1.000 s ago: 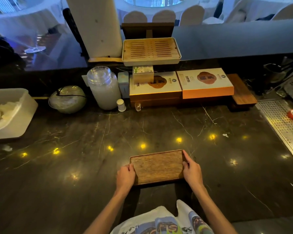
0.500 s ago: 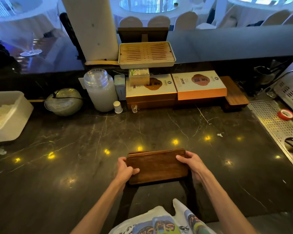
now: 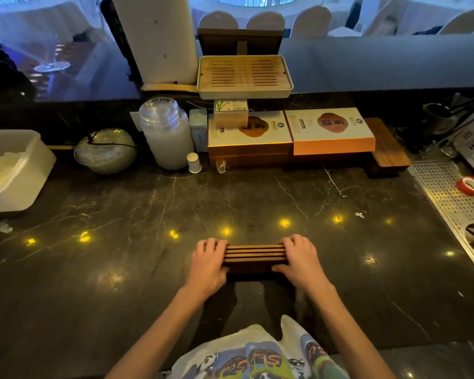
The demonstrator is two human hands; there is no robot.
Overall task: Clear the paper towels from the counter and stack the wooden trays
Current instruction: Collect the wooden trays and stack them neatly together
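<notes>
A stack of several thin dark wooden trays (image 3: 255, 255) stands on its long edge on the dark marble counter (image 3: 257, 198), near the front middle, with the edges facing up. My left hand (image 3: 209, 262) grips the stack's left end and my right hand (image 3: 298, 259) grips its right end, fingers curled over the top. At the far left a white bin (image 3: 22, 176) holds crumpled paper towels (image 3: 0, 166). A small white scrap (image 3: 4, 228) lies on the counter in front of the bin.
Along the back stand a glass jar (image 3: 166, 135), a glass bowl (image 3: 106, 150), a small white bottle (image 3: 194, 162), two flat boxes (image 3: 290, 132), a slatted bamboo tray (image 3: 244, 75) and a wooden board (image 3: 386, 149). A perforated metal drain tray (image 3: 449, 198) with red tape (image 3: 469, 185) lies right.
The trays lay flat between my hands a second ago. I tipped them up, and now they stand on edge, held at both ends.
</notes>
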